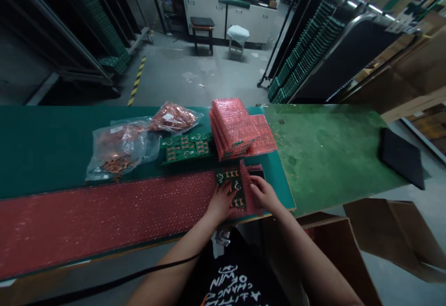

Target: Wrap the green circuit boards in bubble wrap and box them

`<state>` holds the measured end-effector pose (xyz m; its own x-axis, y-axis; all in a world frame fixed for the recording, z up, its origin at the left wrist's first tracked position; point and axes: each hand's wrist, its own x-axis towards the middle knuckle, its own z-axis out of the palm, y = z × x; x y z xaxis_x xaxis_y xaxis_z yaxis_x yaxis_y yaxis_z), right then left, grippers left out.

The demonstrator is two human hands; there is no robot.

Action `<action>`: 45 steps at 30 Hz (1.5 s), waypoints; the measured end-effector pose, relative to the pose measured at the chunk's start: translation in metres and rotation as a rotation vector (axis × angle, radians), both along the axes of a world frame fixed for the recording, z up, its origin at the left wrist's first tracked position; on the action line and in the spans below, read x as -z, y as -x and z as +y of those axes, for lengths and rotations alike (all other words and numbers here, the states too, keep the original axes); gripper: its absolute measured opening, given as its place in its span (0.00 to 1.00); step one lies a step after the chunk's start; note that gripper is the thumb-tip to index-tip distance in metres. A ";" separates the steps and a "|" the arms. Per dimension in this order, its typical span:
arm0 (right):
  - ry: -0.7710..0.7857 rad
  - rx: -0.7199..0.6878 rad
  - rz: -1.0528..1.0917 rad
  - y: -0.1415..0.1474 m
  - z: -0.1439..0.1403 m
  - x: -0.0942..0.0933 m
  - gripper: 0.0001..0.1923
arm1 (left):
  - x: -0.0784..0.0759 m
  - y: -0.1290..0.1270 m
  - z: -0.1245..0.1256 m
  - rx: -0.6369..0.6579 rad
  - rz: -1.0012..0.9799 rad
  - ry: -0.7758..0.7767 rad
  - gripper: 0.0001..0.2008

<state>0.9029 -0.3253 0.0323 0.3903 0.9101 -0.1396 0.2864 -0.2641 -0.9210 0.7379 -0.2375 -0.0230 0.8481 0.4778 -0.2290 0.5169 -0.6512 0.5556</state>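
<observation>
The left hand (220,202) lies flat on a green circuit board (231,186), fingers spread and pressing it down onto the long strip of red bubble wrap (104,213) at the near edge of the green tabletop (331,153). The right hand (264,193) pinches the end flap of that wrap just beside the board, folding it up against the board's right edge. Behind the hands stands a stack of wrapped boards (237,127), with bare boards (186,147) to its left. Further left lie two clear bags of copper-coloured parts (120,148).
</observation>
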 end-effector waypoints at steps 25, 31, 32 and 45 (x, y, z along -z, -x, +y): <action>0.047 -0.199 -0.456 0.072 0.026 0.057 0.13 | 0.006 0.048 0.044 -0.025 -0.035 -0.228 0.19; 0.041 -0.217 -0.783 0.064 -0.002 0.068 0.17 | 0.008 0.056 0.043 -0.011 -0.042 -0.281 0.19; 0.076 -0.266 -0.824 0.065 -0.003 0.070 0.18 | 0.005 0.057 0.049 -0.024 -0.063 -0.286 0.17; 0.160 -0.364 -1.025 0.070 0.005 0.082 0.16 | -0.067 0.061 0.254 -0.127 0.326 -0.260 0.51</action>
<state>0.8327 -0.3205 -0.0499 0.1000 0.9945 -0.0296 0.9810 -0.1036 -0.1643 0.6766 0.0160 0.0442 0.6822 0.6505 -0.3339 0.7231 -0.6679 0.1761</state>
